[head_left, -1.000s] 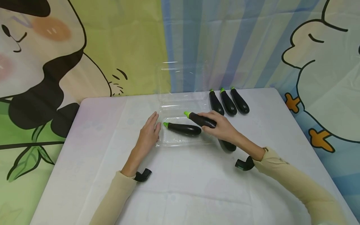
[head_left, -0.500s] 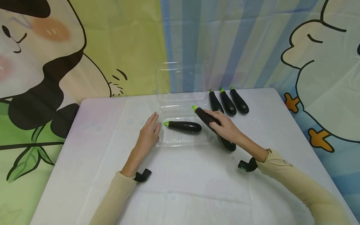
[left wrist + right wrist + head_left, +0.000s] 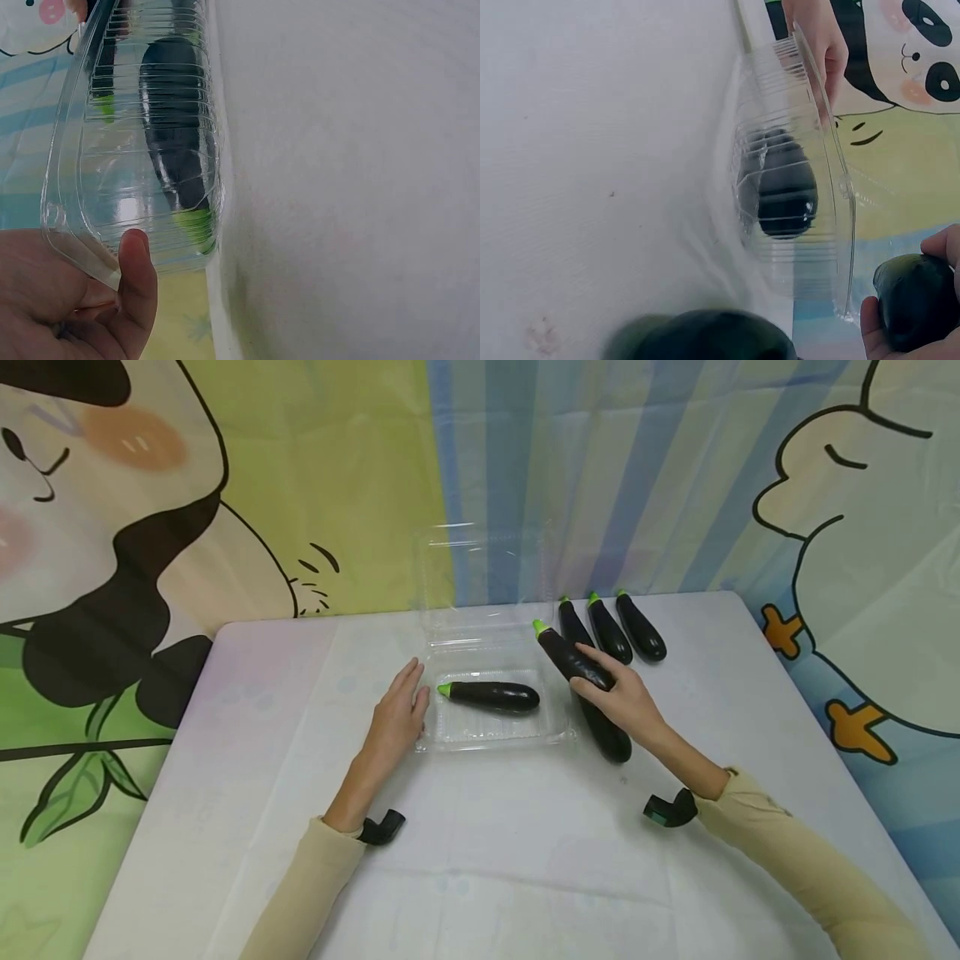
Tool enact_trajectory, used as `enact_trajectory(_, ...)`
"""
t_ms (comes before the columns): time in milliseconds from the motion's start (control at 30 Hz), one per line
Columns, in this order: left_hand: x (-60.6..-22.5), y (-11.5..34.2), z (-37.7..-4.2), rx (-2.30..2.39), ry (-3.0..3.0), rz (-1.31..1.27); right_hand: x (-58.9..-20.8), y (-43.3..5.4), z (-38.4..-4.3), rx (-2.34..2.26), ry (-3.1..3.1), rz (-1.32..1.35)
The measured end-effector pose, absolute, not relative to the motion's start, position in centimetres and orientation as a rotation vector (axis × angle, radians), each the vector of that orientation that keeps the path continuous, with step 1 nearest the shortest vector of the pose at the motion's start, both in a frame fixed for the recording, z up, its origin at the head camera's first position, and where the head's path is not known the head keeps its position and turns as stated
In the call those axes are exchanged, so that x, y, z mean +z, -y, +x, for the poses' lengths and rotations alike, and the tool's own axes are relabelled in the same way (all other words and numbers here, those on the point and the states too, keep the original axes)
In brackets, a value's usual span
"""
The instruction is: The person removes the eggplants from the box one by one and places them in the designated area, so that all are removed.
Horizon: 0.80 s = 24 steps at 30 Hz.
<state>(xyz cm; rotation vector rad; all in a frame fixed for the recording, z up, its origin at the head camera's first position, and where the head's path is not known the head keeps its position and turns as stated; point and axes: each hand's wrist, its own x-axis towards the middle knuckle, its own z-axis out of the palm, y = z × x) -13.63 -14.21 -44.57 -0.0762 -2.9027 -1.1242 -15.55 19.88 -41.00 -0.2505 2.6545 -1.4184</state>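
A clear plastic clamshell container [image 3: 480, 745] lies with its lid raised at the back. One dark eggplant [image 3: 491, 697] with a green stem end lies crosswise in its base, stem to the left. My left hand [image 3: 393, 714] rests against the container's left side, its fingers extended and the thumb [image 3: 136, 262] by the front corner. In my right hand [image 3: 618, 693], thumb and fingers grip a second eggplant [image 3: 566, 653], held at the container's right side, stem pointing away and left. Another eggplant [image 3: 606, 735] lies below that hand on the table, its far end hidden.
Three more eggplants [image 3: 609, 631] lie side by side at the table's back right, the nearest partly covered by the held one. A printed cloth [image 3: 360, 485] hangs behind the white table [image 3: 480, 893].
My right hand has carried its eggplant from above the container rightward and back, turning the stem farther away from me. The eggplant in the container has shifted slightly. My left hand stays put.
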Motion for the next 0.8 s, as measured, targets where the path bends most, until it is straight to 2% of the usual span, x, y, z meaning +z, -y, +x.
enact_trajectory(800,-44.4,14.2,-13.6,-1.161,2.908,-0.067,-42.5,-23.8,-13.7,-1.478,-2.722,-0.083)
